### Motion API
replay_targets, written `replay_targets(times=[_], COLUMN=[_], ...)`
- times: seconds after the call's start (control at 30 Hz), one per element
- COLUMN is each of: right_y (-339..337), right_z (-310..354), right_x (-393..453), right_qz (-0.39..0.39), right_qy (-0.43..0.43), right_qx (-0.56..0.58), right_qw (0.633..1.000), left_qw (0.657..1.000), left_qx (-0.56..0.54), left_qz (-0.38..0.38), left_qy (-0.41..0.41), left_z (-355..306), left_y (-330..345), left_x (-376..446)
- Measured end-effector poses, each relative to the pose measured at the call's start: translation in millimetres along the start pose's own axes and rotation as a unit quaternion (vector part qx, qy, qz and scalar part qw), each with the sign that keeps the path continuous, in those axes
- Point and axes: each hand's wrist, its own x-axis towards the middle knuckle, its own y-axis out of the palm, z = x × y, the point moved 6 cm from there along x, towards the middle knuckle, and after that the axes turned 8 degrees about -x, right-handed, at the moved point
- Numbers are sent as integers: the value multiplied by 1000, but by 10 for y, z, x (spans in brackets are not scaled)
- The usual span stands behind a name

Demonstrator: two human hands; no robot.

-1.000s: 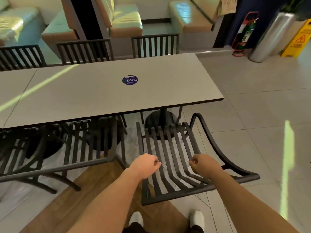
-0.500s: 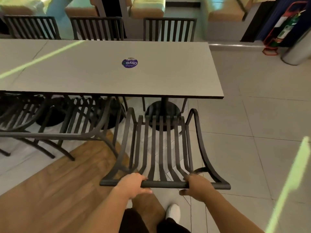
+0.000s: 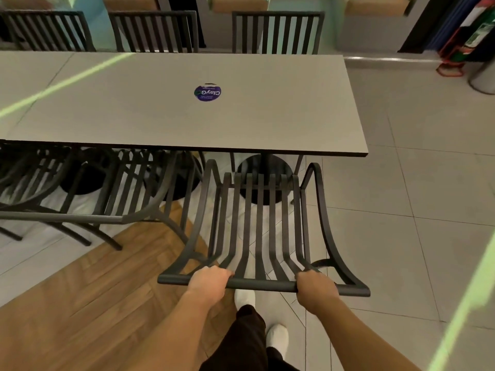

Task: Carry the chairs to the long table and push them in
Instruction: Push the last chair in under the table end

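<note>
Both hands clamped on top rail of one black slatted chair (image 3: 261, 223): left hand (image 3: 208, 280), right hand (image 3: 316, 288), apart; chair at long table (image 3: 294, 116) near edge by right corner, seat front not yet under; 2 chairs tucked left, 3 along far edge, 1 purple sticker (image 3: 207, 92)

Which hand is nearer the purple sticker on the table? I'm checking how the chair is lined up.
Left. The left hand grips the chair's top rail almost straight below the sticker; the right hand grips it farther right.
</note>
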Motion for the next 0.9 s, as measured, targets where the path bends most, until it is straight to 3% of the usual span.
replay_targets(times=[0.33,0.9], right_y=[-509,-823], right_z=[-119,-308], right_x=[528,1049], right_qz=[-6,-20], right_qy=[0,-7], right_qx=[0,7], right_qw=[1000,1000], left_qw=[1000,1000], left_qx=[-3,3], left_qz=[-5,6], left_qy=[21,20], left_z=[69,55], left_y=[-485,-902], left_x=[583,1177])
